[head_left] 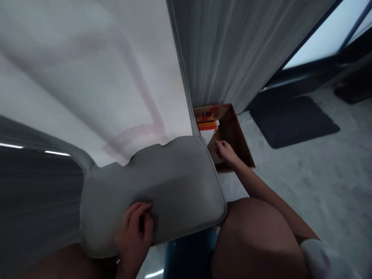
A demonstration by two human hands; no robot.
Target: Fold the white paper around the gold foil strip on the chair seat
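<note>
the right hand hangs at the opening of a cardboard box, its fingers drawn in together and its thumb side blurred, so i cannot tell whether they pinch anything. just ahead of those fingers, inside the box, lie orange-and-white flat pieces, perhaps paper; the box seems to stand close beside the chair so that this arm reaches it without the body leaning far. the left hand is well apart from the right, over the near part of a gray chair seat, fingers loosely curled with a gap to the thumb and nothing visible between them; it may be there to steady itself, though whether it touches the seat is unclear. beyond the left hand, a white sheet with a blurred pinkish line fills the space between the gray side rails, probably held up by the chair back. the right knee sits below the right hand, close against the seat's corner. past the right hand, a gray pleated curtain hangs behind the box, and a dark mat lies farther right on the floor.
</note>
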